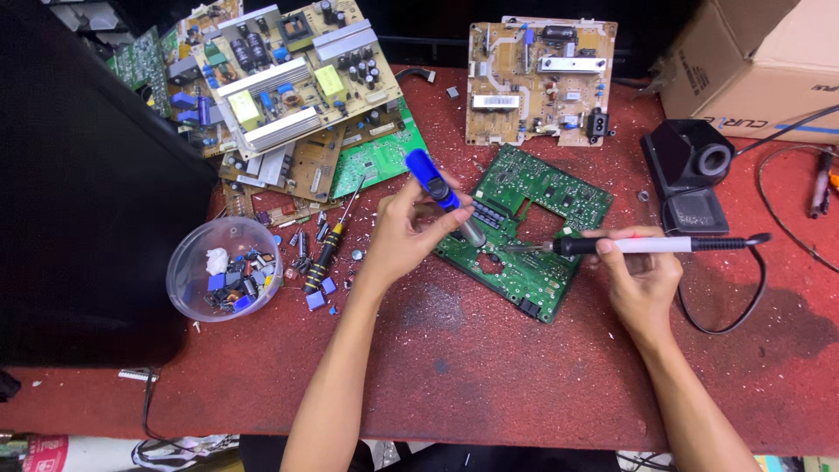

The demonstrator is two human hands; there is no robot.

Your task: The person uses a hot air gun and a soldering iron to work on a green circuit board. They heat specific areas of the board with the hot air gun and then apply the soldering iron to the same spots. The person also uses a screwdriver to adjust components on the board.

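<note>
Green circuit board (pixel 535 229) lies flat on the red worktop (pixel 454 350), turned at an angle, directly between the two hands and just ahead of them. Its long axis runs from upper right, near the black soldering stand (pixel 690 170), down toward lower left. The left hand (pixel 404 234) is clenched around a blue desoldering pump (pixel 444 194), held tilted with its grey nozzle pointing down and right onto the board's left part. The right hand (pixel 636 267) grips a soldering iron (pixel 651 246) by its white handle; the iron lies almost level, its long axis running right to left, and its dark tip reaches the board close beside the pump's nozzle. Both tools so meet from opposite sides at one spot near the board's cut-out, the left hand being the nearer to that spot. A yellow-handled screwdriver (pixel 328 249) and a clear bowl of loose parts (pixel 223 267) rest well to the left.
</note>
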